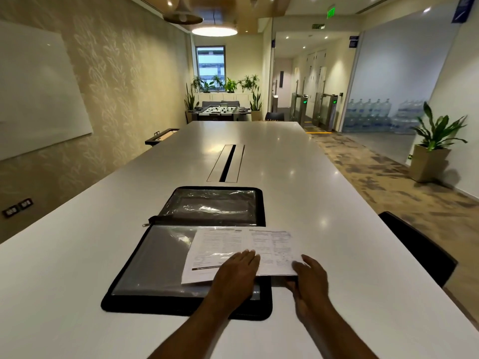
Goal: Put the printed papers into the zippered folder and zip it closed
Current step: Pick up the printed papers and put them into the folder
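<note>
- Zippered folder point(153, 265): it lies unzipped and spread flat on the table point(324, 203), under and beyond both hands. Opened out, its long axis runs straight away from the person. The hinge crosses left to right, beyond the fingertips.
- Printed papers point(233, 244): they rest on the folder's near half, directly under the left palm and reaching across to the right hand. Their long axis runs left to right, slightly skewed to the hinge. The right end overhangs the folder's edge, so they are not yet squared inside. A glint on the left part hints it may sit under the clear sleeve; I cannot tell.
- Left hand point(237, 273): it lies flat, fingers straight and together, pressing down on the sheets and gripping nothing.
- Right hand point(309, 281): it is at the papers' near right corner, which it appears to pinch, fingers over the edge and thumb tucked beneath.
- Step in hand, as I judge it: seating the papers in the folder. Nothing is zipped yet.
- Next move: it likely calls for sliding the sheets leftward, away from the right hand, until no edge overhangs. The far half then folds over.
- Zipper pull point(146, 224): it is well left of the left hand, at the hinge end, untouched.
</note>
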